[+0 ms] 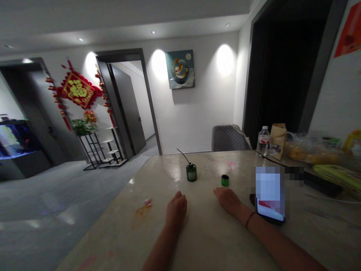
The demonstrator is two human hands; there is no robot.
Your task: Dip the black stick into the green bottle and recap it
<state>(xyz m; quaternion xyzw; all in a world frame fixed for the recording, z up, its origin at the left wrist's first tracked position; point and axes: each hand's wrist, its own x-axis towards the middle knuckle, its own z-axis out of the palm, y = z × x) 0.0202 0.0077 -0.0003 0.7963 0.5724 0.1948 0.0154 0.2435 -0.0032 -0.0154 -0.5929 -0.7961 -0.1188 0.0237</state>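
A small dark green glass bottle (191, 172) stands upright on the table, with a thin black stick slanting up and left out of its neck. To its right sits a short green cap (225, 180) with a dark opening facing up. My left hand (176, 207) rests on the table in front of the bottle, closed in a loose fist and apart from it. Just in front of the cap, my right hand (227, 198) lies with its fingers curled in; I see nothing in it. A dark reddish band circles the right wrist.
A lit phone (270, 210) leans on a stand to the right. A crumpled scrap (148, 202) lies by an orange stain at left. A water bottle (263, 140), a paper bag (277, 141) and plastic packages (313, 148) crowd the far right. A grey chair (229, 138) stands behind the table.
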